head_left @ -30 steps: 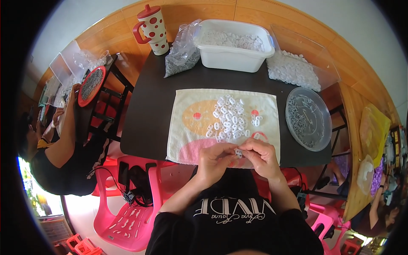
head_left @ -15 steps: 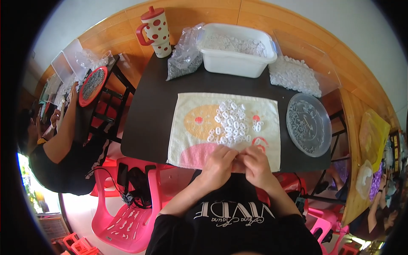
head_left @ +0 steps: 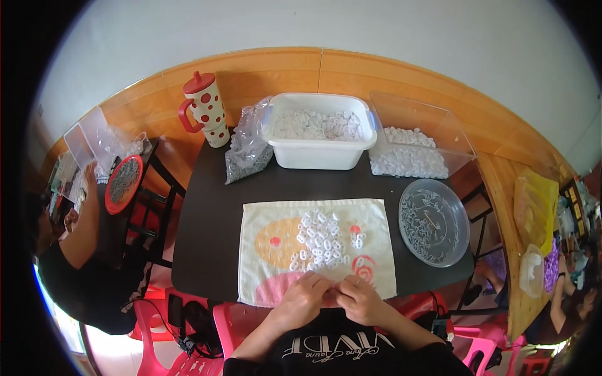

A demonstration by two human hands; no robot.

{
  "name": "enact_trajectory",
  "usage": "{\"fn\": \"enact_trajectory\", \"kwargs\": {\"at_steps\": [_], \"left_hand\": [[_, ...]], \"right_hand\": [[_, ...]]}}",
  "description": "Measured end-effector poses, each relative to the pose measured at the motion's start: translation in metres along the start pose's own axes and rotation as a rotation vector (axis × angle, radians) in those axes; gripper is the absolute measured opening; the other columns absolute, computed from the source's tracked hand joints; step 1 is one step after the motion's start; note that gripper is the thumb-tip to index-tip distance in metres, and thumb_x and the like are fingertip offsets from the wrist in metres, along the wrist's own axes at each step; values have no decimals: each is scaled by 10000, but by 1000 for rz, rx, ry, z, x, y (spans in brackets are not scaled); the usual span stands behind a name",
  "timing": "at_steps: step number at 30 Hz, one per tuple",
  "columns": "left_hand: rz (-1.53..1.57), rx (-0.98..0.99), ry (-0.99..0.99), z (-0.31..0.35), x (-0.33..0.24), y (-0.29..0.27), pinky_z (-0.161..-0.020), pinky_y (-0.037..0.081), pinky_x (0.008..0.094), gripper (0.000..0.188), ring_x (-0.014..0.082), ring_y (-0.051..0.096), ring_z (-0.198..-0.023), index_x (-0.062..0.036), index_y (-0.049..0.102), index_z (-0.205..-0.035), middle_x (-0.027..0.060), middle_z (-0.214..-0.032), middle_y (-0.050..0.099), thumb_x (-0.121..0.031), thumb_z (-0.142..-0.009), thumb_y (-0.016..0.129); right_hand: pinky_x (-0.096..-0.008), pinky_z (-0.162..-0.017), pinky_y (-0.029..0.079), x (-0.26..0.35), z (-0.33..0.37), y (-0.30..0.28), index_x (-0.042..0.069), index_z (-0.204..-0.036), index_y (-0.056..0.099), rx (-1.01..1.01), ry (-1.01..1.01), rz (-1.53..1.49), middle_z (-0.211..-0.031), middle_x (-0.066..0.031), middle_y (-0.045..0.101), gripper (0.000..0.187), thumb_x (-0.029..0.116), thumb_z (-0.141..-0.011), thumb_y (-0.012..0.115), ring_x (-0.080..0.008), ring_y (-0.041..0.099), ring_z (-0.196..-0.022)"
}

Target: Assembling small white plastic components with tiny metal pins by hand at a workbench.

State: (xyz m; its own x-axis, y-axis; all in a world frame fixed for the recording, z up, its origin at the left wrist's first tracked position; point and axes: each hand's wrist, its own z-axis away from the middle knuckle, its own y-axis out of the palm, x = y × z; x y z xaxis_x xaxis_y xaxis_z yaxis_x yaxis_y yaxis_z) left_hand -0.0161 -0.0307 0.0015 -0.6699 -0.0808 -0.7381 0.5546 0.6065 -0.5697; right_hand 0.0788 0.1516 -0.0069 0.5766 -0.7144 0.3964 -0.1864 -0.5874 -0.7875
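Our left hand [head_left: 305, 296] and right hand [head_left: 359, 299] meet, fingers curled; we can't tell what they pinch. At twelve o'clock from them, dozens of white plastic ovals [head_left: 327, 244] lie on one fuzzy towel [head_left: 252, 219].

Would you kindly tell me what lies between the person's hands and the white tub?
In the head view, a pile of small white pieces lies there on a patterned towel, then a strip of dark table before the tub.

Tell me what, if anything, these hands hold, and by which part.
That cannot be told: the left hand and right hand are close together, their backs hiding anything between them. White pieces lie beyond, on the towel.
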Motion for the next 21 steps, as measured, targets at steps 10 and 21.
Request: {"fn": "enact_trajectory", "kwargs": {"at_steps": [10,21], "left_hand": [[-146,102,71,-8,-1,-5,-687,504,415,277,349,575,-799,58,610,-958,162,-843,576,50,-681,602],[158,45,27,-2,6,-10,-676,511,379,269,313,623,-784,7,656,-1009,131,-861,626,-16,-750,725]], "right_hand": [[-401,-743,445,-3,-9,-3,12,-843,563,27,2,-12,-961,-136,547,217,58,-646,641,-295,522,-831],[-401,-650,477,-14,-16,-48,29,-882,607,86,115,-345,-842,-107,557,164,-65,-749,599,-322,572,-751]]}}
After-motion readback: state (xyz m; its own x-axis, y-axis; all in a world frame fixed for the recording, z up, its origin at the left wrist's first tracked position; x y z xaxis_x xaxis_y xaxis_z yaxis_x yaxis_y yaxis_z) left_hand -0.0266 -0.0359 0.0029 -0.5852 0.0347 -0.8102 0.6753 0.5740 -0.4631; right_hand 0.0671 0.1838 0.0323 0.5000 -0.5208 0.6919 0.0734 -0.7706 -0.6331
